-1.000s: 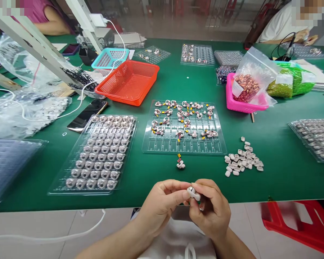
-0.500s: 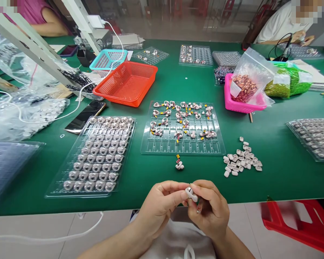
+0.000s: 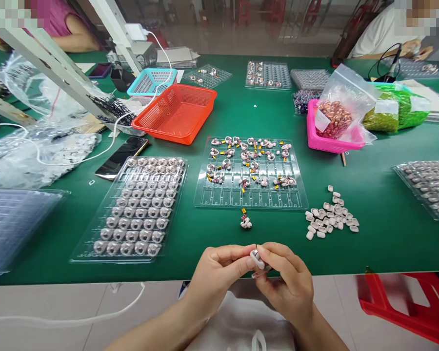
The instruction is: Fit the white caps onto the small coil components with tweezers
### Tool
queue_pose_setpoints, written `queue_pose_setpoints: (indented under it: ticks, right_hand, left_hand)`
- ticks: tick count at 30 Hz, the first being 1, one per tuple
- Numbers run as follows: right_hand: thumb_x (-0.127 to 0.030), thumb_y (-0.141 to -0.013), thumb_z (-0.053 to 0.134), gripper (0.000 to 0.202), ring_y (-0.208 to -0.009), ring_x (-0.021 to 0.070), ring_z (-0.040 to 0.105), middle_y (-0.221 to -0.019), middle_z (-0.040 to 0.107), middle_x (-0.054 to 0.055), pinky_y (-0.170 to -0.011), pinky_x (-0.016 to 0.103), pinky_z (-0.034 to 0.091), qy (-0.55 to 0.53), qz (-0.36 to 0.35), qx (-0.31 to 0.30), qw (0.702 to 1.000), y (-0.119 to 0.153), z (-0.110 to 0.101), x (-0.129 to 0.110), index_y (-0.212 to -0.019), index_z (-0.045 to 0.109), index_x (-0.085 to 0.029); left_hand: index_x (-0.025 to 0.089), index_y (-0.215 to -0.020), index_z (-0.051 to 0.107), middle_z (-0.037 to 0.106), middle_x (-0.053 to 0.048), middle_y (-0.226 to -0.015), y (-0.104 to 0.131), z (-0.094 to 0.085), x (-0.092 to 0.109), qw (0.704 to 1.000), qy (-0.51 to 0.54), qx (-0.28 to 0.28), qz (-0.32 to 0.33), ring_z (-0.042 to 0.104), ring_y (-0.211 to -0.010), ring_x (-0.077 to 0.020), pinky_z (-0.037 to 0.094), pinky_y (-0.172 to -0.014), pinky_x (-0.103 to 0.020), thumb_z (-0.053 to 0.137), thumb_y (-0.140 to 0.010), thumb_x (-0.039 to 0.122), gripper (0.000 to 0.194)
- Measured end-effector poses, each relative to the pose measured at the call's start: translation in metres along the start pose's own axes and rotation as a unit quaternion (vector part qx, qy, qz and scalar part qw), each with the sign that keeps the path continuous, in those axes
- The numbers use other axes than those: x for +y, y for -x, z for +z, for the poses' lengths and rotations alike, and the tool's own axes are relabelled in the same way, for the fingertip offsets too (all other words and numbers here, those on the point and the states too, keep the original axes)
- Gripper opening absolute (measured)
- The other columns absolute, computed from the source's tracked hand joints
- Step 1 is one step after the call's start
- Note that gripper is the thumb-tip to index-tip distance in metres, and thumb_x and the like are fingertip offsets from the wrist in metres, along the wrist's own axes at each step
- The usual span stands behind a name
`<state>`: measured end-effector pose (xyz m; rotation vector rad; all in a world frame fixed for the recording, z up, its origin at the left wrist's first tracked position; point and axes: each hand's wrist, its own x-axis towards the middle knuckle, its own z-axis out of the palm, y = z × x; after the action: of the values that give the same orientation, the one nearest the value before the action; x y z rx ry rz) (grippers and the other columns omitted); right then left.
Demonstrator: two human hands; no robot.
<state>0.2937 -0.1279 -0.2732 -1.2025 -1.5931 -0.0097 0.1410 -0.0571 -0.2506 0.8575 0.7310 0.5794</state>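
Note:
Between my two hands, at the table's front edge, is a small white curved part point(image 3: 257, 259). My left hand point(image 3: 219, 273) pinches it from the left with thumb and forefinger. From the right, the fingers of my right hand point(image 3: 287, 282) close on the same part, and a small piece shows below them. Just beyond my hands lies a small white assembly point(image 3: 246, 223) with a yellow tab. Behind it a clear tray point(image 3: 219, 199) holds several similar assemblies. A pile of small white caps point(image 3: 329, 219) lies to the right.
At the left a clear tray point(image 3: 84, 248) holds rows of round parts, with a phone point(image 3: 120, 158) behind it. Further back are a red basket point(image 3: 179, 117), a blue basket point(image 3: 139, 87) and a pink basket point(image 3: 332, 144) with a bag. Two people sit across the table.
The whole view has shifted slightly, with table items appearing a little further right. My fingers have turned the white part a little, and the small piece under my right fingers has moved left.

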Motion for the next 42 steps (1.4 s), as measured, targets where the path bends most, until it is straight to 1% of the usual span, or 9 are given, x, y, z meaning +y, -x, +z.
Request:
queue_pose_setpoints:
  ticks: [4,8,11,16,23,26,30,36,42]
  right_hand:
    - [-0.003,-0.087,0.059,0.047,-0.087,0.0193,0.073,-0.104,0.072,0.01,-0.069,0.029,0.063,0.038,-0.006,-0.028,0.999,0.002,0.001,0.001,-0.13,0.058,-0.022]
    - [0.001,-0.088,0.056,0.049,-0.092,0.0194,0.071,-0.107,0.071,0.01,-0.072,0.029,0.062,0.014,0.001,-0.047,0.999,0.003,0.0,0.002,-0.132,0.057,-0.022]
    - [0.0,-0.091,0.055,0.045,-0.088,0.0165,0.07,-0.104,0.069,0.008,-0.07,0.026,0.06,-0.064,0.042,-0.075,0.994,-0.003,-0.008,0.001,-0.128,0.061,-0.024]
    - [-0.01,-0.095,0.057,0.031,-0.079,0.0143,0.067,-0.097,0.067,0.004,-0.057,0.021,0.051,-0.2,0.136,-0.166,0.956,-0.016,-0.028,0.004,-0.117,0.07,-0.028]
    - [-0.02,-0.09,0.069,0.017,-0.067,0.0113,0.056,-0.086,0.065,0.003,-0.051,0.02,0.039,-0.229,0.185,-0.232,0.927,-0.023,-0.03,0.007,-0.106,0.073,-0.023]
    - [-0.017,-0.09,0.067,0.016,-0.072,0.0133,0.059,-0.083,0.067,0.004,-0.054,0.02,0.04,-0.246,0.167,-0.228,0.927,-0.02,-0.027,0.006,-0.104,0.073,-0.021]
    - [-0.011,-0.084,0.067,0.018,-0.068,0.0132,0.058,-0.078,0.067,0.003,-0.053,0.02,0.041,-0.259,0.149,-0.175,0.938,-0.015,-0.02,0.006,-0.099,0.072,-0.02]
    - [-0.006,-0.079,0.065,0.02,-0.065,0.012,0.056,-0.073,0.063,0.0,-0.054,0.02,0.041,-0.252,0.148,-0.132,0.947,-0.008,-0.01,0.007,-0.093,0.071,-0.02]
    - [-0.007,-0.078,0.067,0.021,-0.062,0.0101,0.052,-0.076,0.063,0.001,-0.051,0.019,0.038,-0.228,0.158,-0.246,0.929,-0.013,-0.017,0.005,-0.094,0.073,-0.019]
  left_hand:
    - [0.02,-0.09,0.085,0.081,-0.008,-0.089,-0.001,0.004,0.001,0.999,-0.011,0.038,0.01,0.072,-0.083,-0.023,0.058,-0.078,-0.029,0.091,-0.068,0.033,0.026]
    - [0.019,-0.088,0.085,0.081,-0.008,-0.085,-0.002,0.003,0.003,0.999,0.003,0.037,0.007,0.072,-0.08,-0.0199,0.056,-0.076,-0.026,0.09,-0.068,0.032,0.025]
    - [0.017,-0.086,0.084,0.081,-0.009,-0.082,-0.002,-0.002,0.004,1.0,0.01,0.014,-0.011,0.072,-0.077,-0.0187,0.056,-0.075,-0.026,0.091,-0.068,0.029,0.023]
    - [0.014,-0.084,0.082,0.081,-0.009,-0.079,0.0,-0.009,0.009,0.998,0.018,-0.04,-0.033,0.072,-0.07,-0.0155,0.055,-0.071,-0.024,0.092,-0.066,0.024,0.022]
    - [0.014,-0.101,0.067,0.078,-0.004,-0.075,0.002,-0.01,0.016,0.993,0.037,-0.089,-0.068,0.072,-0.066,-0.0144,0.054,-0.064,-0.024,0.093,-0.066,0.019,0.044]
    - [0.014,-0.105,0.06,0.077,-0.003,-0.073,0.001,-0.011,0.018,0.99,0.03,-0.109,-0.085,0.071,-0.065,-0.0145,0.054,-0.065,-0.025,0.092,-0.068,0.02,0.05]
    - [0.013,-0.105,0.059,0.079,-0.004,-0.075,0.0,-0.012,0.016,0.987,0.037,-0.129,-0.089,0.072,-0.066,-0.014,0.056,-0.07,-0.027,0.09,-0.071,0.02,0.047]
    - [0.012,-0.101,0.061,0.079,-0.006,-0.076,-0.002,-0.015,0.012,0.987,0.033,-0.123,-0.102,0.073,-0.067,-0.0151,0.056,-0.069,-0.027,0.09,-0.07,0.022,0.044]
    - [0.012,-0.106,0.062,0.076,-0.003,-0.07,-0.003,-0.024,0.023,0.976,-0.024,-0.145,-0.162,0.069,-0.06,-0.0138,0.052,-0.063,-0.024,0.094,-0.063,0.022,0.055]
